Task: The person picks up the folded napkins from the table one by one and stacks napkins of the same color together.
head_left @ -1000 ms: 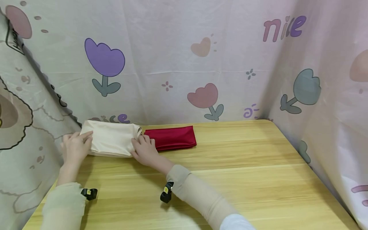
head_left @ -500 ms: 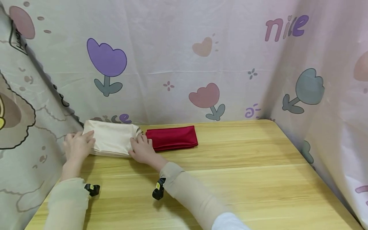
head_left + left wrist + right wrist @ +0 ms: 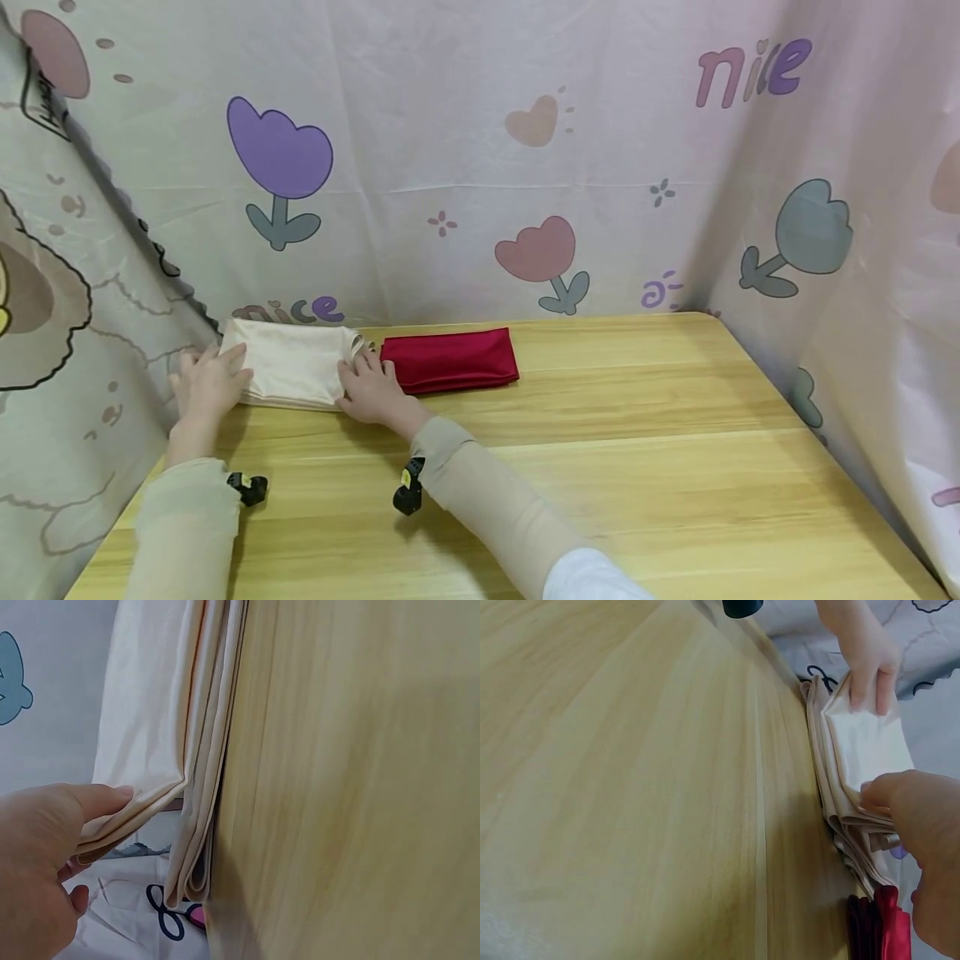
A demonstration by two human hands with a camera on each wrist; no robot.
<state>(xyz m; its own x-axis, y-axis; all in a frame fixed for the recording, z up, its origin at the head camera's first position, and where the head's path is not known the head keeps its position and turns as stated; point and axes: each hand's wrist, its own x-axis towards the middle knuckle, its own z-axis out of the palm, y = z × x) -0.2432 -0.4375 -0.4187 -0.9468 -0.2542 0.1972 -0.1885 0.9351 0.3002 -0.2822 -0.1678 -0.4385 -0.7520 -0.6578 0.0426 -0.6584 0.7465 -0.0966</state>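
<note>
A folded cream satin cloth [image 3: 292, 360] lies in several layers at the back left of the table. My left hand [image 3: 206, 385] grips its left end; in the left wrist view the thumb [image 3: 109, 799] lies on top, with other fingers under the upper layers, which are lifted a little off the lower ones. At the right end my right hand [image 3: 375, 387] pinches the cloth, its thumb [image 3: 881, 791] on top in the right wrist view and its other fingers mostly hidden. Just right of that hand sits a folded dark red satin cloth [image 3: 453, 361].
The wooden table [image 3: 600, 467] stretches to the front and right. A printed curtain [image 3: 420, 150] hangs close behind its back edge and along both sides. Small black cameras [image 3: 408, 486] are strapped to both wrists.
Both hands keep hold of the cream cloth and have shifted only slightly, the right forearm swinging a little left. The whole head view has moved slightly. The red cloth stays put.
</note>
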